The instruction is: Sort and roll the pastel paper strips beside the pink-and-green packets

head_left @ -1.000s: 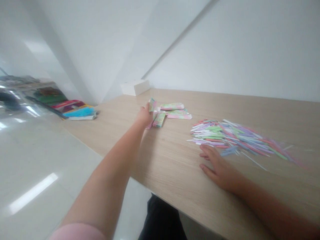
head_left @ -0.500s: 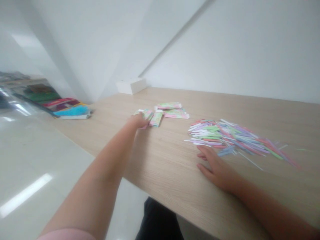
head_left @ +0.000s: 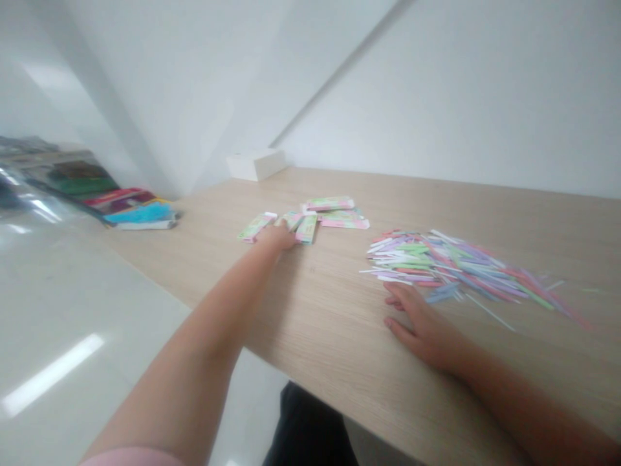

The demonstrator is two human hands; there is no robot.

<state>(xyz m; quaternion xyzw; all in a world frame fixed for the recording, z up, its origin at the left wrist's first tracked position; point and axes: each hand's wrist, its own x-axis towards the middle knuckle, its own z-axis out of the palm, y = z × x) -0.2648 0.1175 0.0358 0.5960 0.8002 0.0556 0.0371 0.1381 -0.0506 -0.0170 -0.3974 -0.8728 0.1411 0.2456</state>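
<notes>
My left hand reaches far out to a cluster of small green-and-pink packets on the wooden table. Its fingertips rest against the nearest packets, and I see it from behind, so the fingers are mostly hidden. One packet lies on its own just left of that hand. My right hand lies flat on the table with the fingers stretched out and holds nothing. Its fingertips are at the near edge of a spread pile of thin pastel strips.
A white box stands at the table's far corner by the wall. On the floor to the left lie colourful flat packs. The table's front edge runs diagonally just beside my left forearm.
My left hand had a packet lifted upright, then brought it down to the left. That packet now lies flat left of the cluster, and the hand is back at the other packets. The right hand stayed put.
</notes>
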